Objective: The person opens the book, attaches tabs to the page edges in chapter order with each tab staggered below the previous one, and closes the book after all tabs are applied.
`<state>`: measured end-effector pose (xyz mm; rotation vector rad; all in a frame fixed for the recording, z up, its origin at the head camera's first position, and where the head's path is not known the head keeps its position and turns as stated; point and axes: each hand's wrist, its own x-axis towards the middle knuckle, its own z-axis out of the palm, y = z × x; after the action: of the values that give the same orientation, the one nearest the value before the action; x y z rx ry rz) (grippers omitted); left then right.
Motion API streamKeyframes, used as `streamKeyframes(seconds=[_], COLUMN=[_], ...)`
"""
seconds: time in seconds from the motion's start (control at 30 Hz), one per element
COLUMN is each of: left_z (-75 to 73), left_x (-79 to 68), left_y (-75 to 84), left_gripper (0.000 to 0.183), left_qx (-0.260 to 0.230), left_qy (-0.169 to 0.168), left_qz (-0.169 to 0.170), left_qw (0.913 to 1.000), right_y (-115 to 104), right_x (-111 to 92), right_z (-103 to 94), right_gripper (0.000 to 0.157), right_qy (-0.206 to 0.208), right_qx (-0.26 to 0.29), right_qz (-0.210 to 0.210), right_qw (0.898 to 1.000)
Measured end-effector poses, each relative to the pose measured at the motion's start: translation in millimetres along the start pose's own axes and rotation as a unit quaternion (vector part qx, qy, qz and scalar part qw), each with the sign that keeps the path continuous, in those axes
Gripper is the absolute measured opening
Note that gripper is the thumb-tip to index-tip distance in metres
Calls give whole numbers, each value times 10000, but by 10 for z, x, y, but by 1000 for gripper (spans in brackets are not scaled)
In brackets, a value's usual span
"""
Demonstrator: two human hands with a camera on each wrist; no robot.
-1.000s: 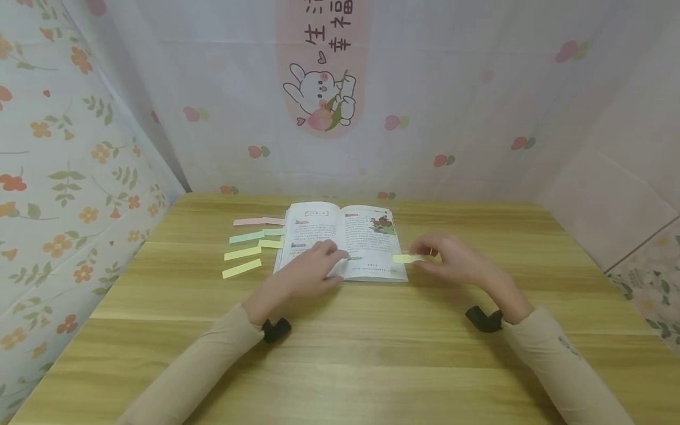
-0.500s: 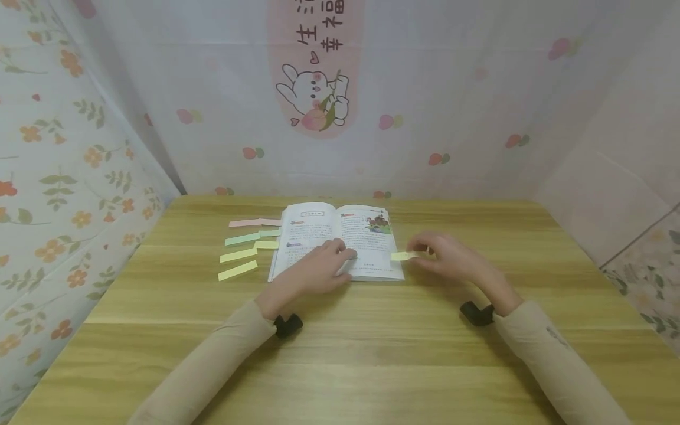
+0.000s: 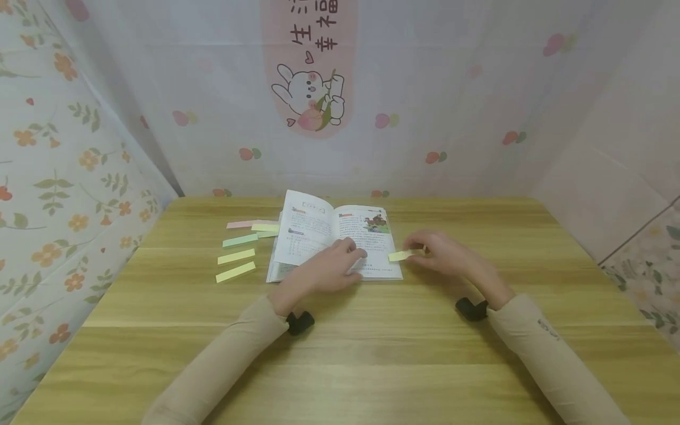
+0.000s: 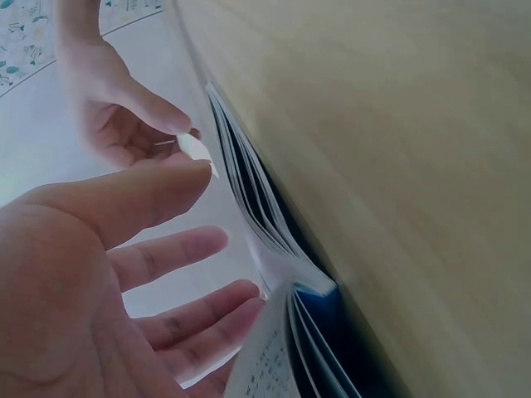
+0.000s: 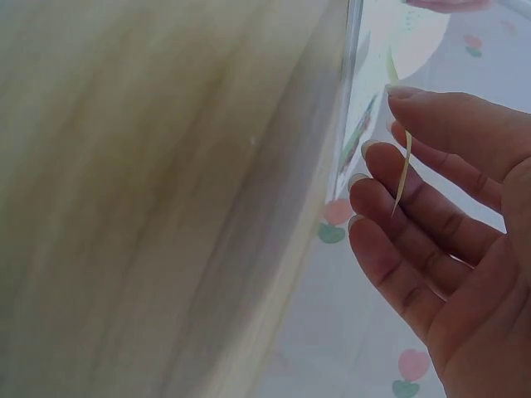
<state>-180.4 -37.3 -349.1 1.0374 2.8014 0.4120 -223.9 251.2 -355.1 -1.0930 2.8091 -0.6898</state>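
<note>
An open book (image 3: 363, 242) lies near the back of the table, a coloured picture at the top of its right page. Its left page (image 3: 305, 221) stands partly lifted. My left hand (image 3: 334, 268) lies over the lower middle of the book, and in the left wrist view its fingers (image 4: 170, 249) are fairly straight with nothing gripped. At the book's right edge, my right hand (image 3: 443, 252) pinches a yellow sticky tab (image 3: 397, 256) between thumb and fingers. The tab's left end overlaps the right page; in the right wrist view the tab (image 5: 404, 170) appears edge-on and slightly bent.
Left of the book are a pink tab (image 3: 241, 224), a green tab (image 3: 240, 241) and several yellow tabs (image 3: 236, 257), some sticking out from the pages. A patterned white curtain (image 3: 212, 88) hangs behind the wooden table (image 3: 372, 354).
The book's left page has risen, carrying a yellow tab up with it. My left hand has shifted right across the book. The right hand keeps its pinch on the tab, nearly still.
</note>
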Motion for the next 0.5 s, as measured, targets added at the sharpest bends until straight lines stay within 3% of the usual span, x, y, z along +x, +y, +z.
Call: streamKeyframes(seconds=[0.5], left_z=[33], left_x=[184], left_y=[126], left_gripper=[47], left_qx=[180], left_qy=[-274], left_qz=[-135], left_qw=[9994], right_y=[68], right_x=[12], right_z=[33], right_gripper=[16], right_qy=[-25], right_qx=[-5], right_qz=[108], right_qw=[9999])
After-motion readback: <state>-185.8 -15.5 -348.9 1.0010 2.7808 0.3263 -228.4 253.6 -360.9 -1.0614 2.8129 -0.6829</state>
